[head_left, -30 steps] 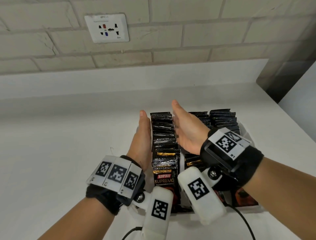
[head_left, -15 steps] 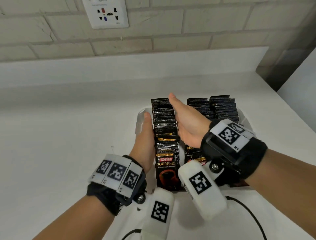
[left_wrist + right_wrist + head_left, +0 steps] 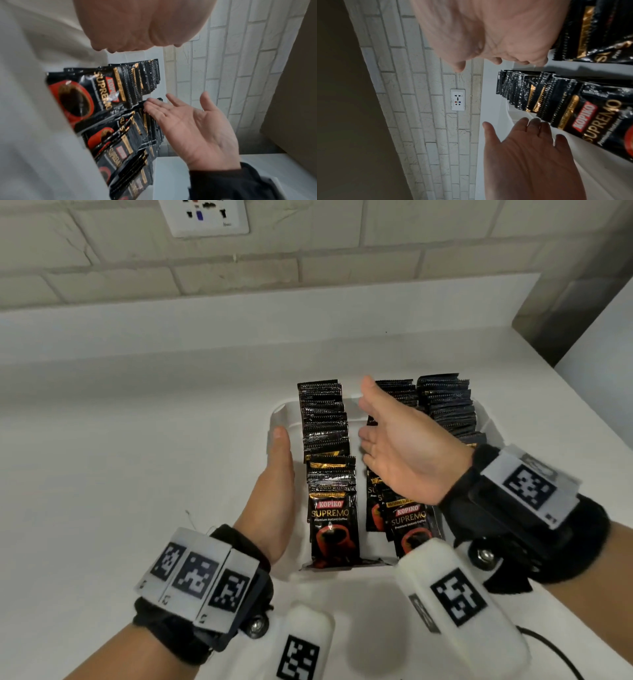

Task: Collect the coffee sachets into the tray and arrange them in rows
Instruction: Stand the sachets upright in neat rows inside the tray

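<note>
A white tray on the counter holds black Kopiko Supremo coffee sachets in three rows: a left row, a middle row and a right row. My left hand stands flat and on edge inside the tray's left side, a small gap away from the left row. My right hand hovers open, palm turned left, over the middle row, fingers straight and holding nothing. In the left wrist view the right hand has its fingertips by the middle row's sachets.
The white counter runs back to a brick wall with a socket plate. A darker wall corner stands at the right. A black cable trails by my right wrist.
Both hands have come off the left row of sachets. The right hand swung to the right and opened over the middle row; the left hand drew back slightly leftward.
</note>
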